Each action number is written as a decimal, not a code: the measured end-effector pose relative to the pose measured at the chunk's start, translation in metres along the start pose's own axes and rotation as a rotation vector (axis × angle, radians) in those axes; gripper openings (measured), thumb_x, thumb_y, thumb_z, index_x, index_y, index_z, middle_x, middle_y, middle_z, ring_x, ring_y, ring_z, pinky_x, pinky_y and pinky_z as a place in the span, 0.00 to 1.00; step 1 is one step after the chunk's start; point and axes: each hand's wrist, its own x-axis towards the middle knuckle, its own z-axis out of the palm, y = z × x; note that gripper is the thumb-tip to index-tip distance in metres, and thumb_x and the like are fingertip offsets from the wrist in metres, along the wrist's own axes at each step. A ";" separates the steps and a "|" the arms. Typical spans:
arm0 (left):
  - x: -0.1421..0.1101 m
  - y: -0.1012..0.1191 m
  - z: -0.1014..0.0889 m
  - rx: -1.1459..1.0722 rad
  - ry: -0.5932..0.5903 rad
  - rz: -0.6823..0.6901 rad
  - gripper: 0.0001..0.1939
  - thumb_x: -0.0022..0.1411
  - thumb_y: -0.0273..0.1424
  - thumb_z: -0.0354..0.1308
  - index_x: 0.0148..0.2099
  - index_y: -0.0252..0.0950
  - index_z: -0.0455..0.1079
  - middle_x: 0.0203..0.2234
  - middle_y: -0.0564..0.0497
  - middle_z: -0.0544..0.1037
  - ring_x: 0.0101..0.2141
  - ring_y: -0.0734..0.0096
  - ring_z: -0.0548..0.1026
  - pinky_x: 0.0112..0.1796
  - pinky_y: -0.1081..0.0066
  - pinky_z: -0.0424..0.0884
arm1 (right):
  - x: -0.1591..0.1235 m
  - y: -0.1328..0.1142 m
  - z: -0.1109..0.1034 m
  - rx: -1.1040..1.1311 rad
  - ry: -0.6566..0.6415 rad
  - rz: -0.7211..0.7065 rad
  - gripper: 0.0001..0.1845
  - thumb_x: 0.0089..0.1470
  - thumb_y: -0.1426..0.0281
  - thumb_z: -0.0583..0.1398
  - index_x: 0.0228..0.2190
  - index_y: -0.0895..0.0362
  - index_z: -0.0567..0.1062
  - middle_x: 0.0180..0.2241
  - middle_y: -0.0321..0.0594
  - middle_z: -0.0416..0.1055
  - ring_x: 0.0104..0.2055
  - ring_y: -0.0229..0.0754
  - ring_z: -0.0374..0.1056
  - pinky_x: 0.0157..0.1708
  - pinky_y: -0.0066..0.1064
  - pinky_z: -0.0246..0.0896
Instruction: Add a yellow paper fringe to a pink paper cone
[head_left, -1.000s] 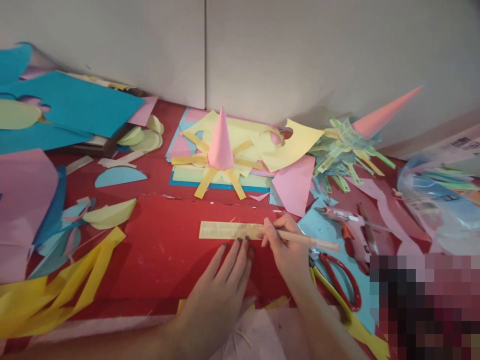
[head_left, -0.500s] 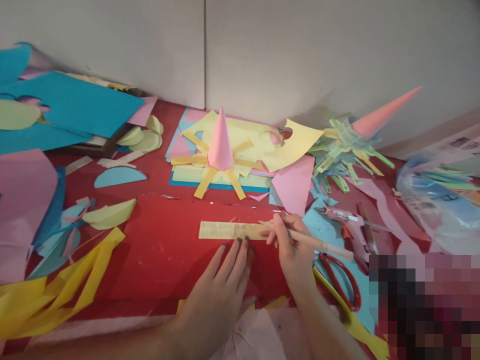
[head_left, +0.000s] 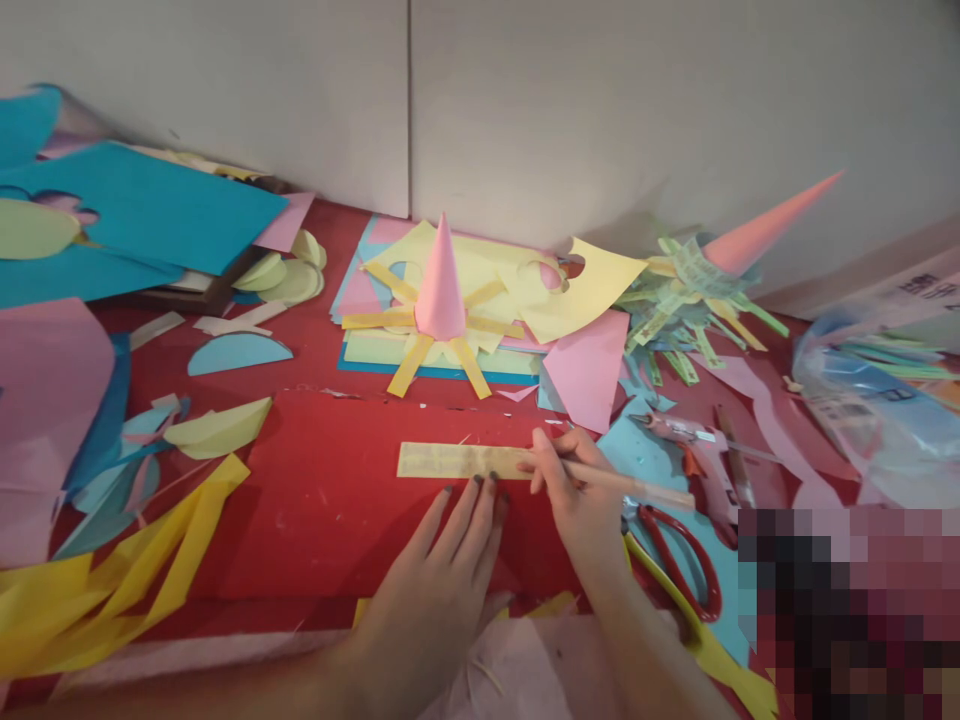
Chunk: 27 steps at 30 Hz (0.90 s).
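My left hand (head_left: 442, 570) lies flat on the red board (head_left: 330, 500), fingers stretched out, their tips at the lower edge of a pale yellow paper strip (head_left: 457, 460). My right hand (head_left: 574, 490) is closed on a thin wooden stick (head_left: 637, 485), with its tip resting on the right end of the strip. The stick's far end points right, over the scissors.
Red-handled scissors (head_left: 679, 560) and a glue gun (head_left: 705, 470) lie right of my right hand. A pink paper cone (head_left: 440, 285) with yellow strips stands behind the board, another cone (head_left: 765, 230) lies at back right. Blue sheets (head_left: 150, 210), yellow strips (head_left: 112, 580) and scraps crowd the left.
My right hand has shifted slightly along the strip's right end with the stick, moving right and then a little back left. The left hand has stayed still.
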 end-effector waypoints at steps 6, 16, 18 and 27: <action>0.000 0.000 0.000 0.003 -0.011 0.000 0.26 0.62 0.44 0.46 0.52 0.31 0.68 0.52 0.44 0.69 0.54 0.61 0.62 0.51 0.62 0.56 | 0.000 0.001 -0.001 -0.042 0.018 -0.014 0.16 0.54 0.63 0.57 0.19 0.54 0.61 0.14 0.29 0.63 0.21 0.36 0.65 0.28 0.28 0.61; 0.001 0.000 -0.002 -0.009 -0.011 -0.002 0.25 0.62 0.43 0.45 0.53 0.30 0.67 0.52 0.44 0.70 0.53 0.61 0.63 0.52 0.61 0.55 | 0.001 -0.001 -0.001 -0.099 -0.003 -0.054 0.17 0.55 0.64 0.56 0.18 0.54 0.61 0.13 0.30 0.63 0.21 0.36 0.64 0.25 0.28 0.58; 0.001 0.000 -0.002 -0.013 -0.005 -0.005 0.25 0.63 0.43 0.45 0.52 0.30 0.68 0.52 0.44 0.70 0.53 0.61 0.63 0.52 0.61 0.55 | 0.001 -0.001 -0.001 -0.099 -0.001 -0.057 0.18 0.55 0.64 0.56 0.17 0.54 0.60 0.12 0.29 0.61 0.19 0.36 0.64 0.24 0.27 0.58; 0.000 0.000 -0.001 -0.015 -0.019 -0.001 0.26 0.62 0.43 0.46 0.53 0.30 0.67 0.53 0.44 0.69 0.54 0.61 0.62 0.52 0.61 0.54 | 0.001 -0.001 -0.002 -0.085 0.003 -0.056 0.17 0.55 0.65 0.56 0.17 0.54 0.61 0.13 0.29 0.63 0.20 0.36 0.63 0.26 0.28 0.58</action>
